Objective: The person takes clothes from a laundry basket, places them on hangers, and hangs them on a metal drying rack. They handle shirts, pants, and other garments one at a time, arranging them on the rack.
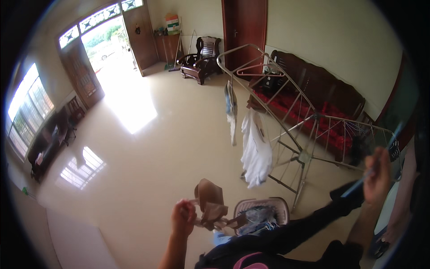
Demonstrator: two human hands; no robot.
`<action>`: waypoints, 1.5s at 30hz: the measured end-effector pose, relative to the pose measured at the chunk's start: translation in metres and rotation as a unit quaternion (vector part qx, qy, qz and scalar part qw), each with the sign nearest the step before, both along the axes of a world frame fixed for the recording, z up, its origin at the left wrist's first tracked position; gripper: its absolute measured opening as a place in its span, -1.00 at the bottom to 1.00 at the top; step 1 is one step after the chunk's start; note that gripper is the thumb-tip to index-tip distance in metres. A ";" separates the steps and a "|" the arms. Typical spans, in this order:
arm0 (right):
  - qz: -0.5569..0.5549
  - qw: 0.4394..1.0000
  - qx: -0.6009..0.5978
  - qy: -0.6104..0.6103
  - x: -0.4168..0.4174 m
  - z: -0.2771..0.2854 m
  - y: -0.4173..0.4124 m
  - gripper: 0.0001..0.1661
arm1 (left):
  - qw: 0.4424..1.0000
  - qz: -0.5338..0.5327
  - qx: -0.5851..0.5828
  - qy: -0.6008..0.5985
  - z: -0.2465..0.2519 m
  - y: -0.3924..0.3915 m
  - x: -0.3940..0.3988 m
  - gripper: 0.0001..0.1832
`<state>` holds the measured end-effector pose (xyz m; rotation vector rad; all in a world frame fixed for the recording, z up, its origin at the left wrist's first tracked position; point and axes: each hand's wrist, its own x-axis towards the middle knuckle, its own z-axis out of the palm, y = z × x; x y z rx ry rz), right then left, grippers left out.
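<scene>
My left hand point(183, 217) grips a brown bra point(211, 198) by its strap; the cups and straps dangle at the right of the fist. Raised at the far right, my right hand point(378, 178) is closed around a thin blue bar point(354, 189), which looks like a clothes hanger seen edge-on and is blurred. Between the hands, a plastic laundry basket point(285, 209) stands on the floor. Clear plastic and several hangers point(265, 227) lie in it. Beyond it stands a metal folding drying rack point(292, 132), with a white garment point(256, 151) and a narrower light piece point(231, 111) hanging from its left side.
A pink hanger point(257, 73) is on the rack's far part. Behind the rack is a dark wooden sofa point(310, 80) with red covering. A wooden armchair point(202, 60) stands near the back wall. Bright light enters through the open double door point(139, 37) onto the tiled floor point(134, 175).
</scene>
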<state>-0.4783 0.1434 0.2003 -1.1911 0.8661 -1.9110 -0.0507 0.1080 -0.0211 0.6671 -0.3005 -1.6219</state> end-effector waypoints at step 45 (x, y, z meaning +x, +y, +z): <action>-0.202 0.915 -0.124 -0.327 0.268 -0.134 -0.987 -0.81 | 0.926 0.312 0.204 -0.051 -0.074 -0.446 0.337 -0.85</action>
